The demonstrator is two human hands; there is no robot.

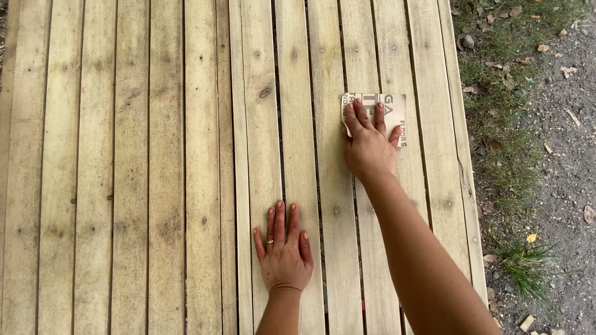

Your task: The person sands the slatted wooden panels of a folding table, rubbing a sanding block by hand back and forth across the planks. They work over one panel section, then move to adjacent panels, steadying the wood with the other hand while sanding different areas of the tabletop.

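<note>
Only the head view to go on here, looking straight down at a slatted wooden top (pixel 155 167) made of pale, weathered planks with nail heads and narrow dark gaps between them. My right hand (pixel 369 146) is stretched out ahead with the arm nearly straight, palm down on a small sheet of sandpaper (pixel 395 111), backing side up (there's printing on it, so the grit must face the wood). The fingers lie flat and a bit fanned over the sheet's left half, thumb out to the right edge, so it's a flat press rather than a pinch; nothing is curled around the paper. That makes sense to me: spreading the fingers puts even weight on the sheet and keeps it from bunching. The sheet sits on the planks toward the right side of the top, well up from the near edge. My left hand (pixel 284 251) is much closer in, laid flat on bare wood with fingers together and pointing forward, a ring on one finger, holding nothing. I read it as a brace, taking body weight so the far arm can lean in. Off the right edge is ground (pixel 534 155) with patchy grass, gravel and dead leaves, so this is outdoors.
</note>
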